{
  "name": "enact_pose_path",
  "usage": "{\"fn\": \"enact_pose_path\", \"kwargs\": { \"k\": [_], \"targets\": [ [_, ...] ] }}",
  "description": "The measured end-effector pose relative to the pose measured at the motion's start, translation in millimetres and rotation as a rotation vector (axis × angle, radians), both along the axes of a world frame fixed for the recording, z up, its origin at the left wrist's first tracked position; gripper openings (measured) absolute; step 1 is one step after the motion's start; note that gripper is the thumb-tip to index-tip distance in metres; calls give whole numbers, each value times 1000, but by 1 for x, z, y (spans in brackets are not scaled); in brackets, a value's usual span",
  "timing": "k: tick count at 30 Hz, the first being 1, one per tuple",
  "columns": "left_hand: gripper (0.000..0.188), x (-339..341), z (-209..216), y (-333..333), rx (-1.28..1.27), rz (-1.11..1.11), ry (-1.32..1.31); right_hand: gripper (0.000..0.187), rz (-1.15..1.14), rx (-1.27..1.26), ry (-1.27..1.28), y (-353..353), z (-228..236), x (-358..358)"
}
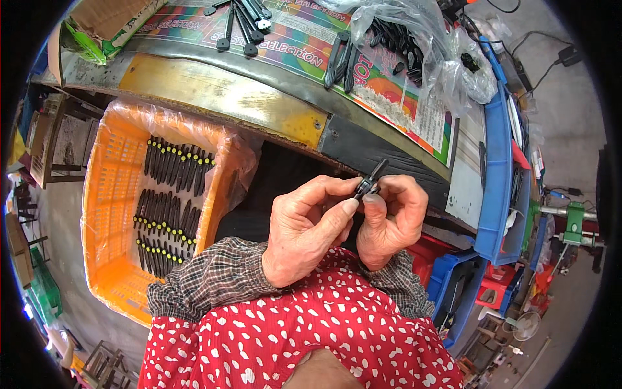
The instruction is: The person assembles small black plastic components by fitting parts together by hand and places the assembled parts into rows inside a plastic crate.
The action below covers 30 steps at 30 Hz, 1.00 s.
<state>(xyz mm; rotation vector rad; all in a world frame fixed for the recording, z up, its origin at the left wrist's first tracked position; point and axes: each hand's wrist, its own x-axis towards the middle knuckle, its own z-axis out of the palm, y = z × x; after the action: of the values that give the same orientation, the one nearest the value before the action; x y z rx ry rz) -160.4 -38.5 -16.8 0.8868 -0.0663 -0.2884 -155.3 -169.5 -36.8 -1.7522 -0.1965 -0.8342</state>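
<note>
"Black, probably plastic: where does that small black part (370,179) sit?"

"Just right of the middle of the frame, tilted, its thin end pointing to the upper right. The left hand (303,227) pinches it between thumb and fingers. The right hand (394,220) is curled narrow around it from the other side, some of its fingertips hidden."

"Heavy, would you say?"

"Light, I'd judge, and stiff, since it looks straight. Its smooth surface may be a little slippery."

"Where should one take hold?"

"By the thicker middle, I'd say, between thumb and forefinger. The thin end is likely the most fragile, so I'd spare it any sideways push."

"What's around it?"

"At centre left, an orange basket (105,227) with rows of black pieces (173,162) bearing yellow dots. Along the top, more dark pieces lie on the bench (220,94), left of a clear plastic bag (431,29)."
</note>
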Motion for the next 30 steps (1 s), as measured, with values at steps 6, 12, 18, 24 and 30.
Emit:
{"fn": "enact_pose_path", "kwargs": {
  "k": [6, 12, 18, 24, 30],
  "targets": [
    [21, 0, 0, 2, -27, -10, 33, 30, 42, -126, 6, -3, 3, -1],
    [21, 2, 1, 3, -13, 0, 9, 32, 118, -103, 68, -4, 14, -6],
    [22, 1, 1, 3, 21, 22, -18, 32, 144, -130, 121, -7, 16, -8],
    [22, 1, -1, 3, 44, 27, -40, 30, 96, -210, 97, -9, 14, -6],
    [21, 1, -1, 2, 46, 30, -21, 28, 29, -256, 89, -5, 16, -3]
  ]
}}
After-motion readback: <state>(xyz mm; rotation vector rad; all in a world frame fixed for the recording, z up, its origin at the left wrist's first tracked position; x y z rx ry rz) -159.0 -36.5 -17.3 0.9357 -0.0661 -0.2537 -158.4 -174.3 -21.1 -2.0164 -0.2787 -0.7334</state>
